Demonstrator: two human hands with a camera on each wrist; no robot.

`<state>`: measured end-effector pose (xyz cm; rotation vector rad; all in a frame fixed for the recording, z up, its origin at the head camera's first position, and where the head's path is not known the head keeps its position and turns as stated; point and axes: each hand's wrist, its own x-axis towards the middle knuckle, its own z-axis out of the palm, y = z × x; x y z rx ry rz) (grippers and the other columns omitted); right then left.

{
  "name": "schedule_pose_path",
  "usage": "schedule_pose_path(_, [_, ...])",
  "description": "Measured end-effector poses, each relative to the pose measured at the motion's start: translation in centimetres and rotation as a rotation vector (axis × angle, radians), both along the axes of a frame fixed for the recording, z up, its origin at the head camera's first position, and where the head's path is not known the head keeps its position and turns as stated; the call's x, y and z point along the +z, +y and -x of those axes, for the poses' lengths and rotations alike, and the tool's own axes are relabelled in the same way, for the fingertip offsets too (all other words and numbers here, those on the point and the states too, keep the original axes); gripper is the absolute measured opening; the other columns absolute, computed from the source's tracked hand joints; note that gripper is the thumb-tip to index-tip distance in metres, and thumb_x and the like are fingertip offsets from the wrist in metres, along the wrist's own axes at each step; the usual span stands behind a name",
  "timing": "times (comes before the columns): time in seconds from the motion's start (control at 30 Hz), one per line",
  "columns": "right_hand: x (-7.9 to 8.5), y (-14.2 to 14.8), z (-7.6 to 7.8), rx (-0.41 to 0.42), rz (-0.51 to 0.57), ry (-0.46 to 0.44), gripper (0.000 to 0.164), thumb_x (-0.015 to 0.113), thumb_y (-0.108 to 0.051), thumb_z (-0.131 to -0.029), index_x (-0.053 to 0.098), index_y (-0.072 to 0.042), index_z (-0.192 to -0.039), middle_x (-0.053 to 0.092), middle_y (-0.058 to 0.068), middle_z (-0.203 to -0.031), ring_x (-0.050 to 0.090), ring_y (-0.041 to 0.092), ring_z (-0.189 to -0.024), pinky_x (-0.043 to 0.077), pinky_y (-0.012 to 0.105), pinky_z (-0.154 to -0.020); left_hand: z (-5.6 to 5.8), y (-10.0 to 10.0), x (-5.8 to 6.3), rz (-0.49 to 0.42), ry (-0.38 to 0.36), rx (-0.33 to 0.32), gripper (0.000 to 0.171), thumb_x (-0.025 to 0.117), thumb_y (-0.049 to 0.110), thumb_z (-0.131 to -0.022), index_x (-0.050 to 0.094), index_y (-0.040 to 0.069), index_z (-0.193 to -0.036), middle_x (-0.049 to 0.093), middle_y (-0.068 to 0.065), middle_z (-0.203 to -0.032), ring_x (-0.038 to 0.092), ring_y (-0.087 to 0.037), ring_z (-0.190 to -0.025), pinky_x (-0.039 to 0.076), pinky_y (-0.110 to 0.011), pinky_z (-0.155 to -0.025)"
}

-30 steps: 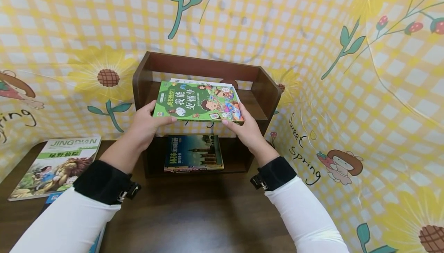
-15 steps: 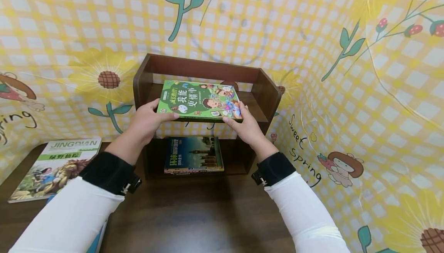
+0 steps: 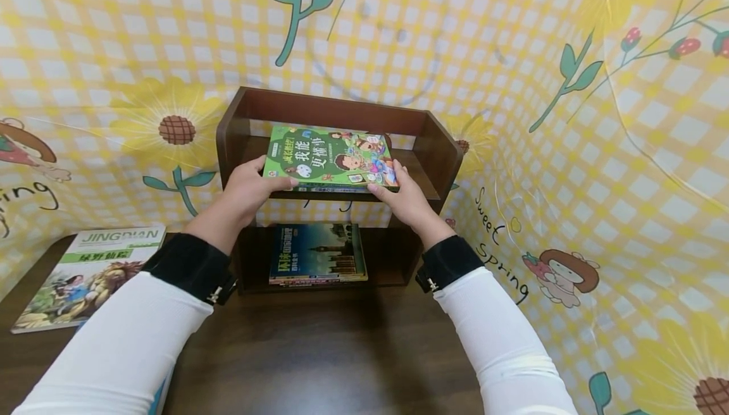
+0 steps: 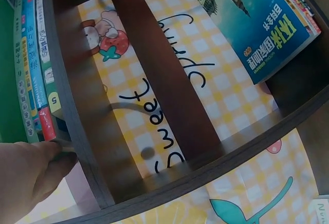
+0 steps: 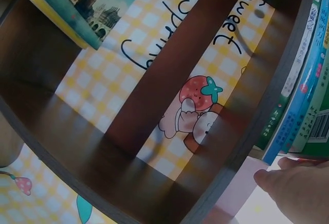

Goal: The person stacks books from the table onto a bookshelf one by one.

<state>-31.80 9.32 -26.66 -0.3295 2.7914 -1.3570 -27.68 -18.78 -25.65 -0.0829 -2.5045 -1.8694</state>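
Note:
A small stack of books, topped by a green picture book, lies flat on the upper board of the dark brown shelf. My left hand grips the stack's left end, thumb along the front edge. At the right end, my right hand holds it the same way. In the left wrist view, several book spines show above the board, beside part of my left hand. The right wrist view shows the spines and my right hand. Fingers under or behind the books are hidden.
More books lie stacked in the lower compartment, a blue cover on top. A large book with a lion lies on the table at left. A blue book is partly hidden under my left sleeve. Patterned cloth hangs behind.
Both hands have moved the book stack forward and slightly right, deeper onto the upper board. A white-edged book visible behind the green one earlier is now hidden.

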Motion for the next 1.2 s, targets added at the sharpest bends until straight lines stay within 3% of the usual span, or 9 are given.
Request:
schedule_pose_path(0.13, [0.0,0.0,0.4,0.004,0.0,0.005,0.089,0.059,-0.044,-0.094,0.004,-0.014,-0.156,0.001,0.009,-0.162,0.0,0.021,-0.149,0.013,0.042,-0.119,0.4,0.1,0.1,0.023,-0.007,0.011,0.071,0.064,0.024,-0.094,0.027,0.008,-0.152,0.043,-0.02,-0.142,0.04,-0.034,-0.129,0.033,-0.047,-0.109])
schedule_pose_path(0.37, [0.1,-0.1,1.3,0.0,0.035,0.016,0.087,0.06,-0.041,-0.094,0.005,-0.014,-0.156,0.016,0.01,-0.161,0.018,0.026,-0.146,0.025,0.043,-0.116,1.3,0.4,0.3,0.071,-0.012,0.007,0.058,0.06,0.026,-0.096,0.038,0.005,-0.145,0.047,-0.02,-0.137,0.045,-0.032,-0.12,0.039,-0.045,-0.101])
schedule_pose_path(0.8, [0.4,-0.2,2.1,-0.002,0.119,-0.032,0.084,0.06,-0.038,-0.095,0.007,-0.017,-0.156,0.016,0.007,-0.161,0.021,0.023,-0.144,0.028,0.041,-0.114,2.1,0.6,0.6,0.103,-0.011,0.013,0.056,0.056,0.027,-0.099,0.038,0.002,-0.145,0.047,-0.021,-0.137,0.044,-0.032,-0.114,0.04,-0.044,-0.098])
schedule_pose_path(1.2, [0.2,-0.3,2.9,-0.003,0.127,-0.026,0.084,0.06,-0.038,-0.095,0.007,-0.016,-0.156,0.017,0.007,-0.161,0.021,0.023,-0.145,0.027,0.04,-0.115,2.7,0.8,0.8,0.117,-0.038,0.027,0.053,0.054,0.026,-0.1,0.039,0.001,-0.144,0.047,-0.022,-0.137,0.044,-0.033,-0.119,0.037,-0.047,-0.105])
